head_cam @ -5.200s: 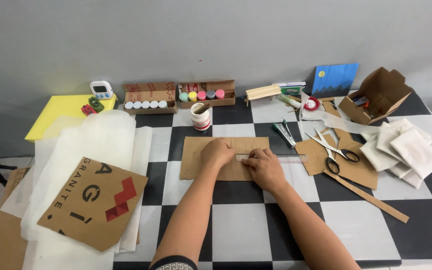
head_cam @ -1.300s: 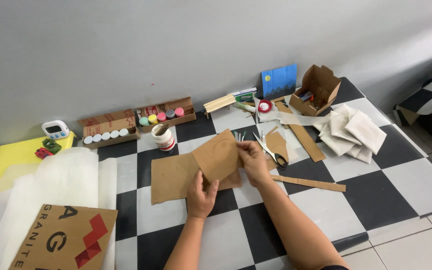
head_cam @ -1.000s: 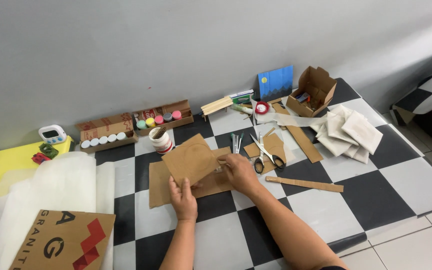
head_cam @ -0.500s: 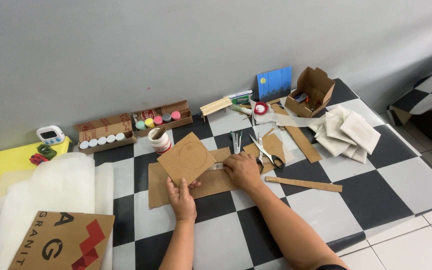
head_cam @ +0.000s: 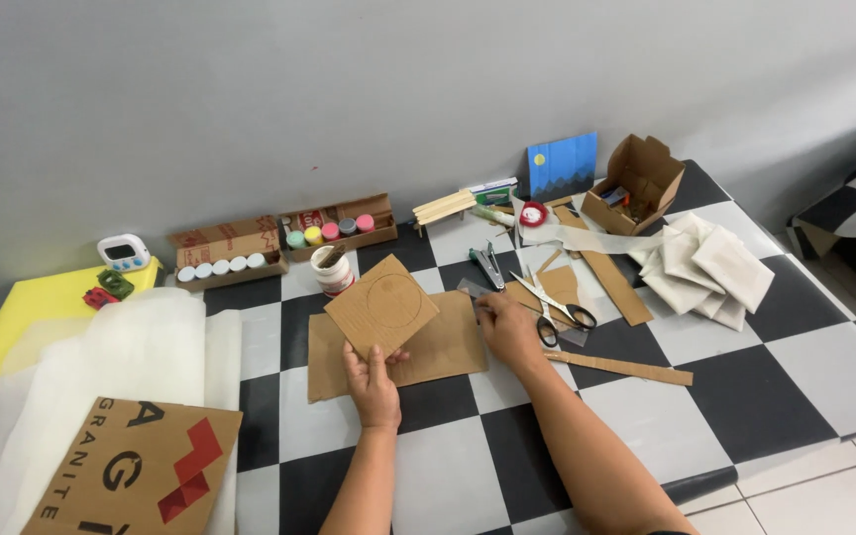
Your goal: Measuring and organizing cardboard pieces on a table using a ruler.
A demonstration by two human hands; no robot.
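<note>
My left hand (head_cam: 373, 378) holds up a small square of brown cardboard (head_cam: 381, 307) with a circle drawn on it, tilted like a diamond. Below it a larger brown cardboard sheet (head_cam: 443, 347) lies flat on the black-and-white checked table (head_cam: 567, 426). My right hand (head_cam: 509, 329) rests on the table at that sheet's right edge, fingertips on a small clear ruler-like piece (head_cam: 474, 290). Whether it grips the piece is unclear. Scissors (head_cam: 557, 306) lie just right of my right hand.
Two boxes of paint pots (head_cam: 284, 241) line the wall, with a white cup (head_cam: 332, 270) in front. Cardboard strips (head_cam: 632, 368), white folded cloths (head_cam: 710, 266), an open carton (head_cam: 634, 184) and a blue picture (head_cam: 562, 165) lie right. White foam sheets (head_cam: 121, 357), printed cardboard (head_cam: 136, 468) and a yellow board (head_cam: 32, 317) lie left.
The small cardboard square was lifted off the large sheet by my left hand and raised. My right hand let go of it and moved down to the table by the sheet's right edge.
</note>
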